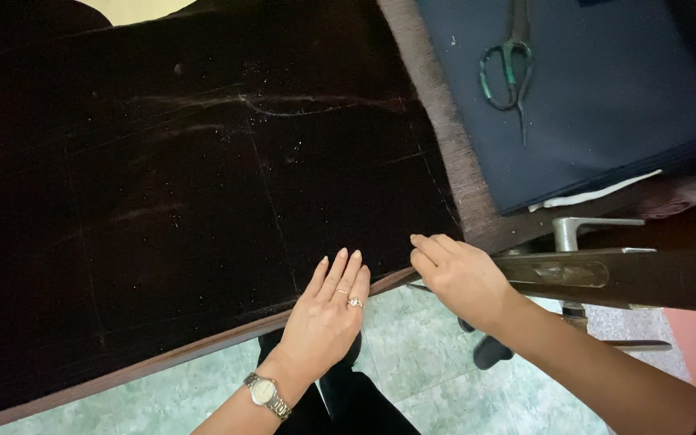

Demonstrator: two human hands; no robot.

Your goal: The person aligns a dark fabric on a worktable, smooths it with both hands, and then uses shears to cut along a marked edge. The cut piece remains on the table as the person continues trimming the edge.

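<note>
My left hand [328, 310] lies flat, fingers together, on the dark fabric [203, 185] at the desk's near edge; my right hand [461, 278] pinches the fabric's near-right corner. I judge a hard tug could skew the chalk lines [271, 201].

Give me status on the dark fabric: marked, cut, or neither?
Done: faint chalk lines already cross the dark fabric. In hand: the left hand lies flat at its near edge, and the right hand pinches that edge at the corner. Left: no cut shows, and the green-handled scissors lie untouched on the navy fabric.
</note>
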